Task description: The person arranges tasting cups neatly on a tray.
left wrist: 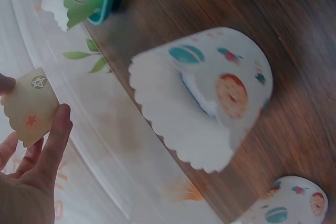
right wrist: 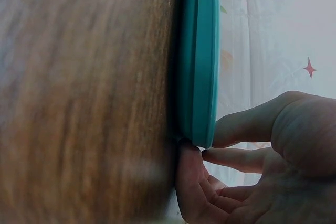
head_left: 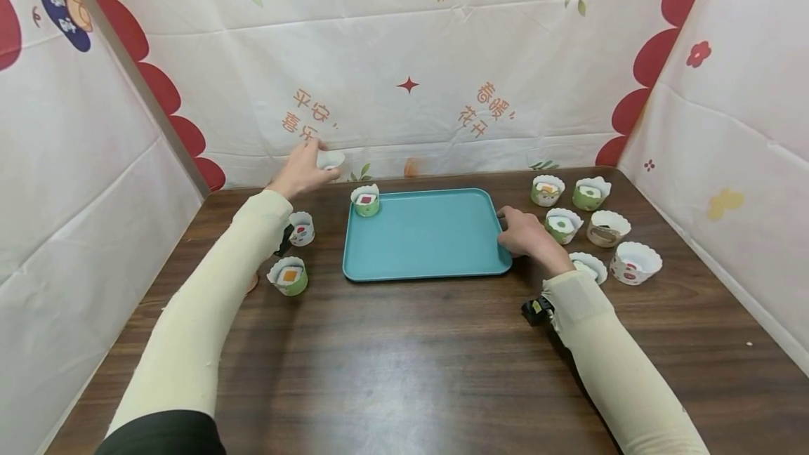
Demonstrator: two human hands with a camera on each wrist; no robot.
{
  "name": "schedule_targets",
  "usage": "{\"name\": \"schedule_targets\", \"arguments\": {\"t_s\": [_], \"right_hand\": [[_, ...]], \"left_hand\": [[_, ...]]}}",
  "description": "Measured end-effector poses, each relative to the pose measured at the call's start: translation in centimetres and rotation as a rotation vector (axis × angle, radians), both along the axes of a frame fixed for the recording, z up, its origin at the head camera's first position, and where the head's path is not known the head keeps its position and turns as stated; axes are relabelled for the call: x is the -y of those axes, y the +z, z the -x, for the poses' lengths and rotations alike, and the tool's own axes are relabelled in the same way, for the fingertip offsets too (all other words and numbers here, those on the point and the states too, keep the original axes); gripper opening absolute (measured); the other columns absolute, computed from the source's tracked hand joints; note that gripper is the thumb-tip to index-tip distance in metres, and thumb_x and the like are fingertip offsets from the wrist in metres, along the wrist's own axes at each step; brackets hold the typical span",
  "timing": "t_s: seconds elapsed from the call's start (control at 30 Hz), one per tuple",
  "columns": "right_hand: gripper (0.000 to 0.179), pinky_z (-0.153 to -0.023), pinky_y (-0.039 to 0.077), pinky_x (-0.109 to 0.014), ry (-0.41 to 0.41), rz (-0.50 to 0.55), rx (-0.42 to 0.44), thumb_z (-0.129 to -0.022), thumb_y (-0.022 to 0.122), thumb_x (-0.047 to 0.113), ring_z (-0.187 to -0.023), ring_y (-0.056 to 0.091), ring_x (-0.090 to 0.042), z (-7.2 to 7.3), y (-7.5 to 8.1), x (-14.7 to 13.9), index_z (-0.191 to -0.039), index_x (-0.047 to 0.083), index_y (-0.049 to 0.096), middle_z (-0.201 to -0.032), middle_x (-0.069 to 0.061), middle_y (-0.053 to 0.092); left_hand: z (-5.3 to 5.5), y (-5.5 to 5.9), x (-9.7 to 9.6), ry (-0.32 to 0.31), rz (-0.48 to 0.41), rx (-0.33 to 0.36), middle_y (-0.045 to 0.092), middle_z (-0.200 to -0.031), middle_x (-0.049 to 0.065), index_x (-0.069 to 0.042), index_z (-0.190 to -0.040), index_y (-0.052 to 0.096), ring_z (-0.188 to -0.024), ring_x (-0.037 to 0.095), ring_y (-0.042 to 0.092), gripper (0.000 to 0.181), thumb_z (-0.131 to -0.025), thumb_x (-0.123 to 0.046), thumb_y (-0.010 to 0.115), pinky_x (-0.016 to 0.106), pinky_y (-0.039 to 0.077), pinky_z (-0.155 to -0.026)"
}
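My left hand [head_left: 300, 172] is raised near the back edge of the table and pinches a pale paper baking cup [left wrist: 32, 109] with star prints between thumb and fingers. On the right, my right hand [head_left: 529, 237] grips the right edge of a blue-green tray [head_left: 430, 234]; in the right wrist view the thumb lies over the rim and the fingertips are beneath it. A green baking cup [head_left: 366, 201] with a red-and-white piece inside stands in the tray's back left corner. Below the left hand, a white printed cup [left wrist: 231, 93] stands on the wood, its inside partly visible.
Left of the tray stands a green cup [head_left: 288, 277] with an orange-and-white piece; a sliver of something [head_left: 251, 283] peeks from behind the left forearm. Several cups, including a white dotted one [head_left: 635, 263], crowd the right side. Printed cloth walls [head_left: 404, 41] enclose the table.
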State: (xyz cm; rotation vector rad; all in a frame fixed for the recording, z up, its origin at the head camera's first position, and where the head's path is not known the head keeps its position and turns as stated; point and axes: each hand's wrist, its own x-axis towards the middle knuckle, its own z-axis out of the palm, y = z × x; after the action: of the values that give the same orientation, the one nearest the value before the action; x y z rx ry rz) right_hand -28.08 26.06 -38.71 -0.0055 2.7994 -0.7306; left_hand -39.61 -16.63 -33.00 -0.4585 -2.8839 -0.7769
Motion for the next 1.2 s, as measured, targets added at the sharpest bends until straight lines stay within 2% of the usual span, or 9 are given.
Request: {"name": "schedule_targets", "arguments": {"t_s": [0.17, 0.37, 0.67, 0.97, 1.2], "right_hand": [[0.063, -0.061, 0.049, -0.027, 0.002, 0.0, 0.012, -0.094, 0.045, 0.005, -0.099, 0.059, -0.034, 0.2, -0.2, 0.1, -0.155, -0.005, 0.033, -0.147, -0.033, 0.046], [0.063, -0.064, 0.05, -0.028, 0.007, -0.005, 0.013, -0.094, 0.045, 0.005, -0.101, 0.059, -0.035, 0.3, -0.1, 0.1, -0.155, -0.005, 0.033, -0.147, -0.033, 0.046], [0.064, -0.063, 0.048, -0.03, -0.009, -0.01, 0.006, -0.093, 0.045, 0.004, -0.094, 0.058, -0.034, 0.1, 0.1, -0.2, -0.155, -0.005, 0.032, -0.145, -0.033, 0.046], [0.063, -0.065, 0.049, -0.03, 0.005, -0.015, 0.01, -0.094, 0.045, 0.005, -0.094, 0.059, -0.034, 0.1, 0.0, -0.1, -0.155, -0.006, 0.032, -0.141, -0.033, 0.047], [0.063, -0.066, 0.049, -0.031, 0.018, -0.018, 0.004, -0.094, 0.045, 0.006, -0.098, 0.059, -0.036, 0.2, 0.0, -0.1, -0.155, -0.006, 0.032, -0.144, -0.035, 0.046]], "left_hand": [[0.1, -0.3, -0.9, -0.015, 0.003, -0.02, 0.048, -0.144, 0.024, -0.001, -0.142, 0.047, -0.131, 0.039, 0.047, 0.065, -0.091, -0.033, 0.071, 0.056, 0.046, -0.111], [0.0, -0.2, -2.3, -0.004, -0.013, -0.047, 0.051, -0.14, 0.019, -0.006, -0.14, 0.048, -0.123, 0.035, 0.048, 0.061, -0.091, -0.035, 0.07, 0.053, 0.05, -0.102], [0.3, 0.1, -4.7, -0.068, -0.022, -0.102, 0.057, -0.136, 0.018, -0.005, -0.137, 0.053, -0.115, 0.034, 0.051, 0.055, -0.093, -0.034, 0.07, 0.05, 0.051, -0.094], [-0.1, -0.1, -6.8, -0.123, -0.004, -0.049, 0.062, -0.132, 0.017, -0.005, -0.144, 0.052, -0.1, 0.029, 0.057, 0.059, -0.096, -0.036, 0.07, 0.041, 0.055, -0.08], [-0.5, -0.5, -8.5, -0.178, 0.042, -0.014, 0.063, -0.128, 0.014, -0.006, -0.142, 0.054, -0.1, 0.027, 0.058, 0.057, -0.095, -0.034, 0.071, 0.043, 0.055, -0.084]]}}
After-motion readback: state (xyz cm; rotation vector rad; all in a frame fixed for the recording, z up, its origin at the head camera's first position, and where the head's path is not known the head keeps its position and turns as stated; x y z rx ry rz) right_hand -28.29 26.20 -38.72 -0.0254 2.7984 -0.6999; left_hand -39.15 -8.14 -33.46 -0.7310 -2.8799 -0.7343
